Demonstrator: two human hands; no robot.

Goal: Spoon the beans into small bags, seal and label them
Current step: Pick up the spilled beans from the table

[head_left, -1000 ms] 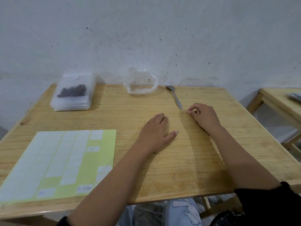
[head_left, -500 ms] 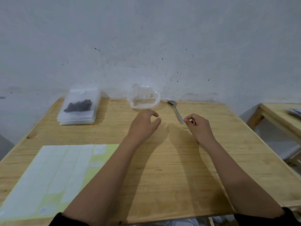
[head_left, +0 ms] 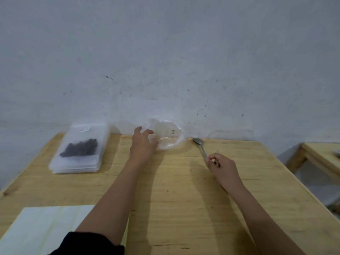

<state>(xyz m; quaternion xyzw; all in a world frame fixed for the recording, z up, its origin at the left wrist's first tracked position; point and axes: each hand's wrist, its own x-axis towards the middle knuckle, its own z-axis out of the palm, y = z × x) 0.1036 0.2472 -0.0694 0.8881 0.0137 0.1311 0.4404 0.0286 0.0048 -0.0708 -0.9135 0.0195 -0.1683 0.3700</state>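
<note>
The table is pale wood with a long straight grain, a few dark flecks and a rounded far-left corner. It is pushed against a dull grey-white wall whose rough plaster is speckled with small dark marks. To the right, apart from it, stands a side table of the same light wood.

At the far left lies a neat stack of bags, flat frosted plastic rectangles. The top one holds the beans, a dark lumpy heap seen through the film. A clear bag, crumpled and glossy with its mouth standing open, sits at the wall near the middle. Just to its right lies the spoon, grey metal with an oval bowl towards the wall and a thin handle slanting back towards the person.

The left hand is at the clear bag's left edge, fingers spread and loosely curved and gripping nothing. I cannot tell whether they touch the plastic. The right hand is curled, with thumb and forefinger pinching the near end of the spoon's handle while the bowl rests on the wood.

In the near-left corner lies the label sheet, smooth, white and faintly yellow-green, its detail blurred. A dark sleeve covers the left upper arm.
</note>
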